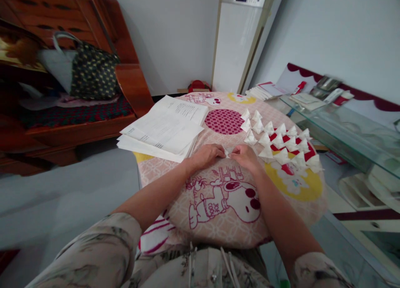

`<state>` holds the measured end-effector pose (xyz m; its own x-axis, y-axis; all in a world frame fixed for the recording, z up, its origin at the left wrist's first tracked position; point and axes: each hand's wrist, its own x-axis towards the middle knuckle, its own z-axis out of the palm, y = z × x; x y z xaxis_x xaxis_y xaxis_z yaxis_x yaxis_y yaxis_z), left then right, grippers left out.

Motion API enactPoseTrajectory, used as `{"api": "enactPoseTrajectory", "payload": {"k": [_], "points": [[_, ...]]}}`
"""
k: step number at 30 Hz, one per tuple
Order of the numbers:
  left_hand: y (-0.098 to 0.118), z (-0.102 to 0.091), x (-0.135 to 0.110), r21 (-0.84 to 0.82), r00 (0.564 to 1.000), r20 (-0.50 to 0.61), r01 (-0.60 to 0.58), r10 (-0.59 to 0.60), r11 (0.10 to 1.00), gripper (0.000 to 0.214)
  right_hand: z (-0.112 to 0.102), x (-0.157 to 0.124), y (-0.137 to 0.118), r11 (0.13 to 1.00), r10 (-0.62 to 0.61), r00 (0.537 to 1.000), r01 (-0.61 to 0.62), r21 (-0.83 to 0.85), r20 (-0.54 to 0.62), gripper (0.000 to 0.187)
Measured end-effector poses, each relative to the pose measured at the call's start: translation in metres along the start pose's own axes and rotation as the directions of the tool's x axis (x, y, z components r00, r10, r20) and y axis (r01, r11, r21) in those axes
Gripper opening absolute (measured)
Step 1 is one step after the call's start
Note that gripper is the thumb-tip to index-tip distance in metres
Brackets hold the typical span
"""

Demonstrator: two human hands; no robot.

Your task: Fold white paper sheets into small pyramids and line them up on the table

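Note:
My left hand (210,154) and my right hand (244,155) meet over the near middle of the round table. Between their fingertips is a small piece of white paper (228,151), pinched from both sides and mostly covered by the fingers. To the right of my right hand stand rows of several small pointed folded-paper pieces (283,156), all white. A stack of printed paper sheets (165,125) lies beyond my left hand, its top sheets askew. Beneath everything is a pink patterned tablecloth (225,234) with a cartoon dog on it.
On the right, a glass-topped stand (346,133) carries papers, a metal bowl (326,86) and other small items. A wooden bench (128,88) at the left holds a dark patterned bag (93,71). A tall white cabinet unit (239,33) stands behind the table.

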<state>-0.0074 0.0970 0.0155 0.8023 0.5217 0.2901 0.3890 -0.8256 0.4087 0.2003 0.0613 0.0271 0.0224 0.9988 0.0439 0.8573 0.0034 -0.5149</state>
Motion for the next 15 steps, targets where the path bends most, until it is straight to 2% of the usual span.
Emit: {"api": "enactPoseTrajectory", "payload": {"k": [3, 6, 9, 12, 15], "points": [[0.003, 0.002, 0.0, -0.03, 0.995, -0.058, 0.075, -0.076, 0.997, 0.032, 0.002, 0.0, -0.011, 0.999, 0.017, 1.0, -0.017, -0.04, -0.002, 0.008], [0.003, 0.007, 0.002, -0.022, 0.964, -0.173, 0.203, -0.203, 0.979, 0.023, 0.002, 0.0, -0.014, 0.999, 0.033, 0.999, -0.033, -0.02, -0.003, 0.006], [0.001, 0.012, 0.005, 0.048, 0.927, -0.244, 0.303, -0.283, 0.952, 0.031, 0.003, -0.001, -0.012, 1.0, 0.02, 0.999, -0.02, 0.002, -0.037, 0.005], [0.001, 0.014, 0.01, 0.026, 0.897, -0.224, 0.396, -0.381, 0.918, 0.042, 0.007, -0.003, -0.009, 1.0, -0.002, 0.998, 0.004, 0.025, -0.06, 0.005], [0.003, 0.012, 0.014, -0.019, 0.889, -0.175, 0.427, -0.424, 0.904, 0.043, 0.009, -0.005, -0.008, 0.999, -0.021, 0.996, 0.024, 0.036, -0.086, 0.005]]}}
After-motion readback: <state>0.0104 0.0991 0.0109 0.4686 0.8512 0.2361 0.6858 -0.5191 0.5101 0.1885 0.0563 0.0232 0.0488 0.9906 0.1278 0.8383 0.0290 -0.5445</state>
